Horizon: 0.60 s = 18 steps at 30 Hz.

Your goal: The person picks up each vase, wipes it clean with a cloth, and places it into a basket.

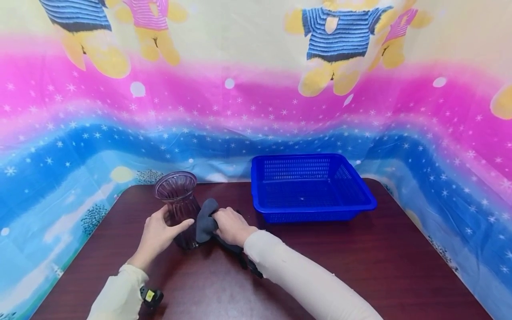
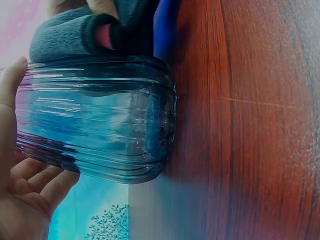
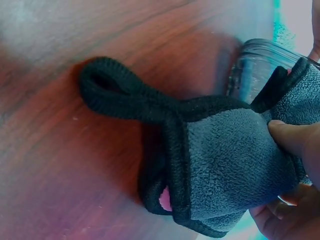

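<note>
A ribbed, purple-tinted glass vase with a flared rim stands on the table, tilted slightly. My left hand holds it around the body, thumb on the near side and fingers behind. In the left wrist view the vase has its base at the table surface. My right hand grips a folded grey cloth against the vase's right side. The right wrist view shows the cloth with black edging, a black hanging loop and a bit of pink underside, pinched by the thumb.
A blue plastic basket with perforated walls sits at the back right of the dark red-brown table. Behind the table hangs a printed cloth backdrop with bears and snowflakes.
</note>
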Each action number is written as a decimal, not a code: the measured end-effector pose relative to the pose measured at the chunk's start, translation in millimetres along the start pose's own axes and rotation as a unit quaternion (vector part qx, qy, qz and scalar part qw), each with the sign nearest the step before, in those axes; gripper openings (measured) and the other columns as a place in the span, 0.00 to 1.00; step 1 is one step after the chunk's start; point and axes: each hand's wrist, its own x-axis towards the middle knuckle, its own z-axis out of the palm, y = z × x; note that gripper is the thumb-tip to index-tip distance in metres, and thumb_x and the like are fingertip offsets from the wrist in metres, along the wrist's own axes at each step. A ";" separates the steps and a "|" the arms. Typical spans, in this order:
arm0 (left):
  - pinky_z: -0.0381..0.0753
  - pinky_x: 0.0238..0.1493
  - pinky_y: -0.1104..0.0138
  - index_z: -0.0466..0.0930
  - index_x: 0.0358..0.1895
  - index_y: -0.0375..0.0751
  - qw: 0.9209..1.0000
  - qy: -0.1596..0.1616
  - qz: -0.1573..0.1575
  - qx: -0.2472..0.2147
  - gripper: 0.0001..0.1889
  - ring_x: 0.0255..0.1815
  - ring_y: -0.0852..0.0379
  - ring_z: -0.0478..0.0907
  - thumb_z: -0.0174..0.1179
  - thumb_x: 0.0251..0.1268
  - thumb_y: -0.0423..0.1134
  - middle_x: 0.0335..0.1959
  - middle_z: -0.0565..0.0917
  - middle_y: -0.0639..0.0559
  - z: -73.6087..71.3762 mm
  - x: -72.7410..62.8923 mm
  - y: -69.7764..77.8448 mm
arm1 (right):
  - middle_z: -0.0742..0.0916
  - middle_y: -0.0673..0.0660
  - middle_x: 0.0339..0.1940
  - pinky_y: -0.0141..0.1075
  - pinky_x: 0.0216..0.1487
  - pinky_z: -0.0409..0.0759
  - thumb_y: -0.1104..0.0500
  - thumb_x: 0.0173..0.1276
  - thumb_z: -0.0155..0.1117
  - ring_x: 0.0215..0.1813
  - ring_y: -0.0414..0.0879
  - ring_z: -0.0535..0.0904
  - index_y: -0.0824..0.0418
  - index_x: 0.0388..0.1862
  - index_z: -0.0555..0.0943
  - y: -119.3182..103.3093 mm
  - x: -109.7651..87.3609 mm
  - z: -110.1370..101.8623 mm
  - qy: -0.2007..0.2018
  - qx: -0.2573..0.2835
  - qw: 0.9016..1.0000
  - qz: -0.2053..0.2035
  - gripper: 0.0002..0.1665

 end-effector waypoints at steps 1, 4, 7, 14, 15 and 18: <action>0.83 0.48 0.49 0.79 0.57 0.37 1.000 0.000 -0.001 -0.001 0.35 0.49 0.40 0.86 0.71 0.56 0.61 0.51 0.87 0.34 0.1 0.3 0.0 | 0.89 0.52 0.38 0.41 0.44 0.83 0.58 0.65 0.70 0.42 0.49 0.83 0.54 0.33 0.85 0.5 -0.4 1.5 0.000 -0.002 1.000 0.000 0.01; 0.83 0.47 0.50 0.79 0.57 0.37 1.000 0.000 -0.001 -0.001 0.34 0.48 0.41 0.86 0.71 0.56 0.61 0.51 0.88 0.35 0.0 0.3 0.4 | 0.89 0.53 0.37 0.40 0.44 0.83 0.59 0.65 0.70 0.41 0.49 0.83 0.54 0.31 0.84 1.6 -1.3 5.5 0.001 -0.007 1.000 -0.002 0.03; 0.82 0.47 0.50 0.79 0.57 0.37 1.000 0.000 -0.002 0.002 0.35 0.48 0.41 0.85 0.71 0.56 0.62 0.51 0.87 0.35 0.0 0.4 0.1 | 0.89 0.53 0.37 0.40 0.45 0.83 0.59 0.65 0.70 0.41 0.50 0.84 0.54 0.31 0.83 2.4 -2.5 9.3 -0.002 -0.013 1.000 -0.001 0.04; 0.81 0.53 0.44 0.77 0.59 0.35 1.000 -0.006 -0.010 0.009 0.38 0.54 0.36 0.83 0.70 0.57 0.63 0.55 0.85 0.32 0.3 0.2 -0.8 | 0.89 0.54 0.38 0.40 0.47 0.83 0.58 0.65 0.70 0.42 0.50 0.84 0.56 0.30 0.84 3.9 -7.0 17.1 -0.015 -0.031 0.999 0.002 0.04; 0.81 0.54 0.44 0.77 0.60 0.35 1.000 -0.007 -0.010 0.009 0.38 0.54 0.36 0.83 0.70 0.57 0.63 0.55 0.85 0.32 0.4 0.2 -0.8 | 0.89 0.54 0.39 0.40 0.47 0.83 0.58 0.65 0.70 0.43 0.51 0.84 0.56 0.31 0.84 4.0 -7.4 18.0 -0.016 -0.031 0.999 0.002 0.04; 0.81 0.54 0.44 0.77 0.60 0.35 1.000 -0.006 -0.012 0.009 0.38 0.54 0.36 0.83 0.70 0.57 0.63 0.55 0.85 0.32 0.4 0.2 -1.3 | 0.89 0.54 0.39 0.40 0.48 0.83 0.58 0.65 0.70 0.43 0.51 0.84 0.56 0.31 0.84 4.4 -7.4 19.9 -0.014 -0.031 0.999 0.000 0.04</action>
